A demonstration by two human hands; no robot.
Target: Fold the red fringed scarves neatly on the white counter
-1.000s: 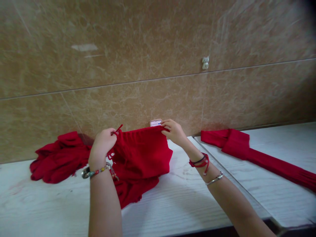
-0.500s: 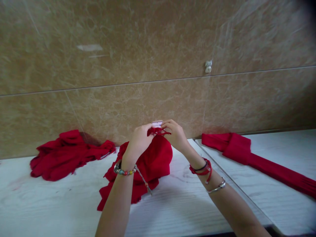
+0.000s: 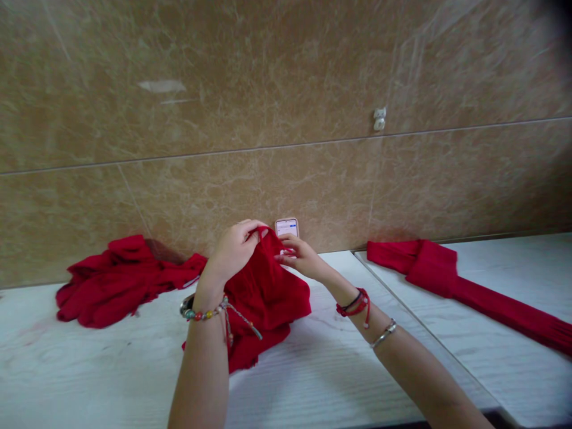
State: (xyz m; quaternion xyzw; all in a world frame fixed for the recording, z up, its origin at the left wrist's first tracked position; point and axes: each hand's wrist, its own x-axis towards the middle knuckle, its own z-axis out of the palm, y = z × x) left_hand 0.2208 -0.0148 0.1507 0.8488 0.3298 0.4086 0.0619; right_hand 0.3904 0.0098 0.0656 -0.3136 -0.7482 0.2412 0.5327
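A bunched red scarf (image 3: 286,298) hangs from my hands, its lower part heaped on the white wood-grain table. My left hand (image 3: 236,250) is closed, pinching the scarf's upper edge between thumb and fingers. Close by on the right, my right hand (image 3: 301,257) has its thumb and fingers together on thin red strands at the scarf's edge. The exact grip of those fingertips is partly hidden. Just behind the right fingers, a phone (image 3: 286,227) with a lit screen leans at the wall.
To the left lies a crumpled red scarf (image 3: 111,283). On the right, a neatly folded red scarf (image 3: 433,268) with a fringed end stretches across the table (image 3: 348,369), past a seam. A marbled brown wall (image 3: 250,190) rises behind, bearing a small white hook (image 3: 379,119).
My left hand first moved right, bringing the scarf's edge ends together, then shifted slightly back left. The stretched edge is now gathered. More of the phone shows.
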